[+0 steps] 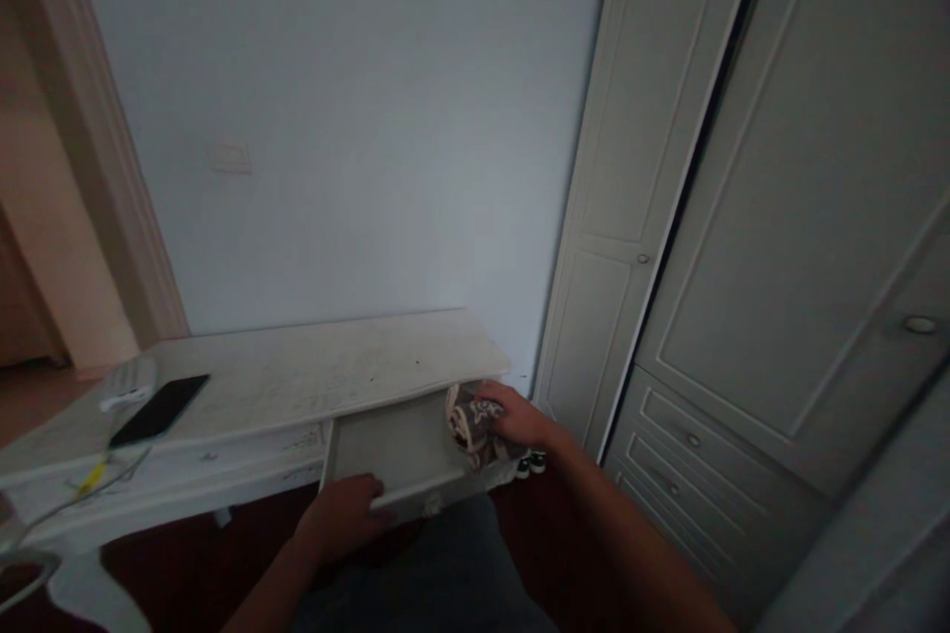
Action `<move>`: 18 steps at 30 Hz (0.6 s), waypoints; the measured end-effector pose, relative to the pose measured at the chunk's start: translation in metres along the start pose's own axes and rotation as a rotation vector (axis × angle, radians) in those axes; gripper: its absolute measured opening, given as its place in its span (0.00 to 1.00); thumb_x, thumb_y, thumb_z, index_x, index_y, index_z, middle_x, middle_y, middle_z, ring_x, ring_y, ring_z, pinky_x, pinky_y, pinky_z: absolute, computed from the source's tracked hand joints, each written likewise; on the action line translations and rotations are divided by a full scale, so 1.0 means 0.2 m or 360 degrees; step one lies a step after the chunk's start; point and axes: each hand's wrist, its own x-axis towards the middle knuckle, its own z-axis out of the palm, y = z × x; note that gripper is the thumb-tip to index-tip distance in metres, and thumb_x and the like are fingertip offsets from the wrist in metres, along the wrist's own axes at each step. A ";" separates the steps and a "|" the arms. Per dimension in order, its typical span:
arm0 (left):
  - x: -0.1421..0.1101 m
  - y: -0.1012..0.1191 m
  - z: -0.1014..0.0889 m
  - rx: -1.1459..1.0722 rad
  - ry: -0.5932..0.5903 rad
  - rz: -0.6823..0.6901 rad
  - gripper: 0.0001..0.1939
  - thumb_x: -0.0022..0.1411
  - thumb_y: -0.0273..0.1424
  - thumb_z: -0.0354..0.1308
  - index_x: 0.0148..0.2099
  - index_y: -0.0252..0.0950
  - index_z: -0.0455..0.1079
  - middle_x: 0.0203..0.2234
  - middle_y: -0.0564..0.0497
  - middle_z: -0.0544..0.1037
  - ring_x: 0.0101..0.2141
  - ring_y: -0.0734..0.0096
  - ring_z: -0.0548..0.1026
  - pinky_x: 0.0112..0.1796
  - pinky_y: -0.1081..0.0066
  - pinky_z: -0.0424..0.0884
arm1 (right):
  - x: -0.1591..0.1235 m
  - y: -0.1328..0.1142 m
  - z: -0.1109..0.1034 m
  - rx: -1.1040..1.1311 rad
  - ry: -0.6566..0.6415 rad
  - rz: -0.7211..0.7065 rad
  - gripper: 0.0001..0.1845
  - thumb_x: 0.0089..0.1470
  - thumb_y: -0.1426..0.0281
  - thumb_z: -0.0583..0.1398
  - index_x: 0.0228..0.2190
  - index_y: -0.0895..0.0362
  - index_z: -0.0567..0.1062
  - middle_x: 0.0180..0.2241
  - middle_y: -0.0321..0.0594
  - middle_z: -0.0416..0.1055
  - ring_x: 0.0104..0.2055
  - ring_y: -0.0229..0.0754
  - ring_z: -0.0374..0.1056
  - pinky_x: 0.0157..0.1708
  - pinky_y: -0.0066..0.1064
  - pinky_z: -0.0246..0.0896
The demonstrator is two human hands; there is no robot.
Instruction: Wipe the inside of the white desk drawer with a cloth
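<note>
A rolled brown-and-cream patterned cloth (pixel 467 427) is at the right end of a pulled-out white drawer (pixel 393 445). My right hand (pixel 516 415) is closed around the cloth's right side, with its fingers partly hidden behind the roll. At the drawer's front left corner, my left hand (pixel 345 514) grips the edge, fingertips over the rim. The drawer belongs to a worn white console table (pixel 312 366) against the wall.
A dark phone (pixel 159 410) lies on the tabletop's left side, near a white device (pixel 130 381) and a cable with a yellow tag (pixel 92 479). White wardrobes (pixel 616 168) stand to the right. Dark shoes (pixel 530 465) are on the floor beside the table.
</note>
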 end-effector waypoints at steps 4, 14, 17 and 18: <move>0.00 0.00 0.00 0.0010 -0.0014 0.0007 0.26 0.64 0.48 0.50 0.51 0.37 0.78 0.48 0.39 0.82 0.49 0.49 0.80 0.50 0.58 0.71 | -0.16 0.01 0.06 -0.0155 -0.0052 0.0136 0.21 0.47 0.66 0.65 0.46 0.53 0.80 0.45 0.41 0.73 0.46 0.50 0.70 0.47 0.37 0.63; 0.00 0.01 0.00 -0.0032 0.0020 -0.0012 0.25 0.64 0.50 0.50 0.46 0.38 0.79 0.45 0.39 0.83 0.46 0.50 0.81 0.46 0.59 0.72 | 0.01 -0.29 0.42 -0.0454 -0.0239 -0.0223 0.39 0.47 0.47 0.68 0.57 0.48 0.72 0.51 0.46 0.70 0.54 0.59 0.66 0.48 0.44 0.66; 0.00 0.01 -0.01 -0.0043 0.0003 -0.0058 0.21 0.63 0.44 0.51 0.47 0.39 0.78 0.45 0.39 0.84 0.47 0.51 0.81 0.45 0.61 0.72 | 0.02 -0.36 0.49 -0.0483 -0.0245 -0.0385 0.43 0.47 0.50 0.69 0.61 0.47 0.67 0.53 0.48 0.69 0.55 0.60 0.66 0.49 0.48 0.65; -0.01 0.01 -0.01 -0.0043 0.0005 -0.0064 0.20 0.62 0.42 0.52 0.47 0.39 0.78 0.46 0.40 0.84 0.47 0.51 0.81 0.46 0.61 0.72 | 0.02 -0.37 0.51 -0.0487 -0.0244 -0.0426 0.43 0.48 0.52 0.69 0.62 0.46 0.66 0.54 0.48 0.69 0.55 0.60 0.66 0.50 0.48 0.64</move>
